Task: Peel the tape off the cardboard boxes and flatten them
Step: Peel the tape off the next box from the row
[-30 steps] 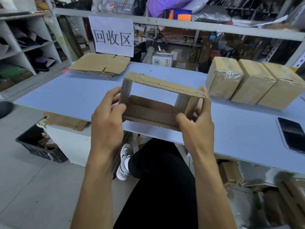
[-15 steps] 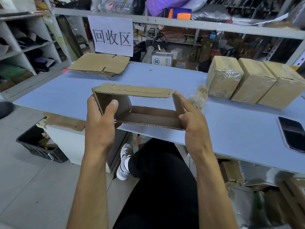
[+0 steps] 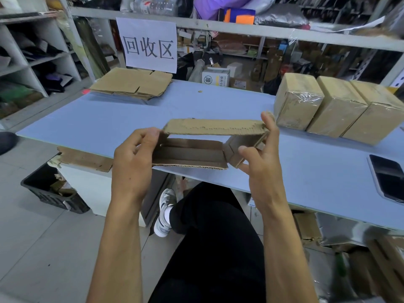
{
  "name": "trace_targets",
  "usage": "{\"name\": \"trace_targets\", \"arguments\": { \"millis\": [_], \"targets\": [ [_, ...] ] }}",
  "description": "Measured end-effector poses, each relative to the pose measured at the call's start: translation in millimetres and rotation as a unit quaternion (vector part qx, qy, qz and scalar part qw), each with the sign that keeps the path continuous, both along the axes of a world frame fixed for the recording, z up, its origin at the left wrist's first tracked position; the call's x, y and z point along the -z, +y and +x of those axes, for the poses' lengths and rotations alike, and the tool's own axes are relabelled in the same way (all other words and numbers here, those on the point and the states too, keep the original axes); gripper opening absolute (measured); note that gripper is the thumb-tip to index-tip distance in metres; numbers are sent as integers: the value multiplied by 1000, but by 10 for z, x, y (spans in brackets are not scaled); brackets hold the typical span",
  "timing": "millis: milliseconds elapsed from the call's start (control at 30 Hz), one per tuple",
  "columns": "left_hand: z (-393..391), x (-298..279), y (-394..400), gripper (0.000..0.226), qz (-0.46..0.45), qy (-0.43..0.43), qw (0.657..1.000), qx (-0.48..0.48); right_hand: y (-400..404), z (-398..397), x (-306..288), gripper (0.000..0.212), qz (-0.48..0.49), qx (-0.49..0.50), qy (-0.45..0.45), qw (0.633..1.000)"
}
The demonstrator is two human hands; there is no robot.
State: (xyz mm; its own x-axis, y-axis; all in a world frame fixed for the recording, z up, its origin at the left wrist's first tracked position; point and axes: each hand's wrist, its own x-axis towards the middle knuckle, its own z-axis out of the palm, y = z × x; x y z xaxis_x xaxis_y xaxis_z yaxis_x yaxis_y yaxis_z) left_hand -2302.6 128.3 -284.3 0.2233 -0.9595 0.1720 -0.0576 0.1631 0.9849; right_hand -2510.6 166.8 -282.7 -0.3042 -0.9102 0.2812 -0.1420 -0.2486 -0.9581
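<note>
Box point(image 3: 196, 147) half-collapsed, pinched at both ends by left hand point(image 3: 133, 165) and right hand point(image 3: 260, 158) — if squeezed unevenly, panel could be creased off-fold.

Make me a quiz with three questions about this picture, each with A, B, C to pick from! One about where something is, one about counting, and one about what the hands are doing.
1. Where is the stack of flattened cardboard?
A. On the floor
B. On the far left of the blue table, under the paper sign
C. On top of the phone

2. How many taped boxes stand in a row on the right of the table?
A. Three
B. One
C. Six

3. What is happening with the opened box?
A. It lies alone on the table
B. One hand holds it
C. Both hands hold it, one at each end

Answers:
1 B, the flat pile sits just below the sign.
2 A, the first taped box, second taped box and third taped box stand side by side.
3 C, the left hand grips the left end and the right hand holds the right end.
</note>
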Motion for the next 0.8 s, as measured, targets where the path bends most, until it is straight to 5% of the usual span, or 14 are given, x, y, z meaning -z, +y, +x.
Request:
{"name": "trace_targets", "arguments": {
  "millis": [133, 233, 533, 800],
  "targets": [
    [46, 100, -78, 30, 12, -41, 998, -44, 5, -63, -17, 25, -16, 38, -134, 990],
    [79, 151, -86, 28, 20, -79, 995, -61, -43, -78, 49, 11, -3, 101, -131, 986],
    [194, 221, -101, 38, 52, -121, 987, -88, -165, -47, 366, 33, 80, 133, -13, 988],
    [490, 196, -365, 37, 12, -192, 978, -84, -550, 138, 396, 51, 97, 105, -19, 990]
  ]
}}
